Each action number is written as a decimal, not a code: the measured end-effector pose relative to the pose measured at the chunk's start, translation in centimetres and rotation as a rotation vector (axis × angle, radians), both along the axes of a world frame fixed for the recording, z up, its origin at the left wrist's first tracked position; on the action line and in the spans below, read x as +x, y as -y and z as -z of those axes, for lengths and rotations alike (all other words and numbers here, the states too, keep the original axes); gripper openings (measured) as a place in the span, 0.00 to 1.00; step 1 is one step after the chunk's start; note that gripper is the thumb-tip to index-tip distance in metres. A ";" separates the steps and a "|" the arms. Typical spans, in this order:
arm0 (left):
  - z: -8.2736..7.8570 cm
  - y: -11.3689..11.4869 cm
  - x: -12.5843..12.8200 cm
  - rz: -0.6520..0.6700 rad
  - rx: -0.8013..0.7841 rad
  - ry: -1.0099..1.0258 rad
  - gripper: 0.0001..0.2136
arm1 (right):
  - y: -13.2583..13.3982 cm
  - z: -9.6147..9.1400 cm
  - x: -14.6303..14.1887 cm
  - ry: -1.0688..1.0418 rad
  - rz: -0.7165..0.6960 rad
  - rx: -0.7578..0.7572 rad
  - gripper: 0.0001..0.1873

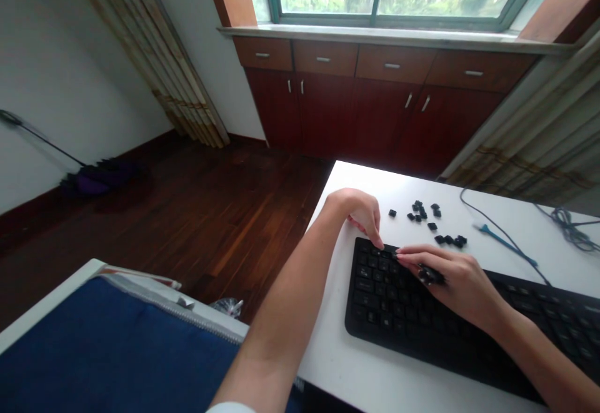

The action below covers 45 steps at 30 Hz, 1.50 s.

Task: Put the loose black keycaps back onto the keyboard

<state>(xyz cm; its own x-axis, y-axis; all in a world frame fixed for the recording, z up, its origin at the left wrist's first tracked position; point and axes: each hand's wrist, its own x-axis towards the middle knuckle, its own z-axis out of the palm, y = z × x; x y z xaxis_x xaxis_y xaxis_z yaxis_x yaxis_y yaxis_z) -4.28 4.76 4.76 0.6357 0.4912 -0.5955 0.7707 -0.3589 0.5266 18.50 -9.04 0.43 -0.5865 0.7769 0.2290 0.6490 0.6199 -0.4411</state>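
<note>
A black computer keyboard [398, 303] lies on a white desk [347, 369], and some of its keys near the top edge look bare. The fingertips of my left hand [360, 214] rest on the keyboard's upper row, and the curled fingers hide whatever is under them. My right hand [457, 285] lies over the keyboard's middle, its forefinger reaching toward my left fingertips. Several black keycaps [430, 275] are tucked in my right fingers. More loose black keycaps [424, 214] lie scattered on the desk just beyond the keyboard.
A thin blue tool [504, 243] and a dark cable [565, 225] lie on the desk at the right. A blue zippered case [103, 350] sits at lower left. Beyond the desk are a wooden floor [201, 225] and dark red cabinets [365, 107].
</note>
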 end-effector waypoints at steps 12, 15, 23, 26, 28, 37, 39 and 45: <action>0.2 -0.2 -0.3 0.004 -0.062 0.027 0.20 | -0.3 -4.4 -2.8 -0.719 0.175 -0.251 0.17; -0.1 -0.4 -0.9 -0.043 -0.043 0.047 0.20 | -0.8 -5.2 -5.1 -1.244 0.170 -0.456 0.26; -0.3 -0.9 -2.0 -0.109 0.214 0.010 0.21 | -2.7 -2.7 -7.5 -1.219 0.145 -0.495 0.27; -0.2 -0.9 -1.6 -0.126 0.322 0.134 0.19 | -4.5 -5.4 -5.0 -1.103 0.219 -0.333 0.29; 0.3 -1.0 -0.9 -0.128 0.391 0.245 0.16 | -6.0 -6.4 -2.9 -0.758 0.337 -0.196 0.28; 4.3 -1.3 3.2 -0.061 0.584 0.403 0.14 | -8.8 0.4 2.4 0.031 0.404 -0.012 0.16; 4.7 -1.4 3.2 -0.054 0.583 0.411 0.11 | -8.7 0.9 2.3 -0.007 0.413 -0.045 0.15; 4.8 -1.6 2.5 -0.073 0.544 0.448 0.10 | -7.7 -0.8 2.5 -0.284 0.432 -0.255 0.19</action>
<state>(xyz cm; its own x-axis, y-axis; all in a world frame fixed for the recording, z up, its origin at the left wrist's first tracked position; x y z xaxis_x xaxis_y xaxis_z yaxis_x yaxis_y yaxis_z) -1.77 6.40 -0.04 0.7162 0.6955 0.0570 0.5542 -0.6165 0.5593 21.02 -1.32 1.22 -0.1467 0.9835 0.1055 0.6537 0.1764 -0.7359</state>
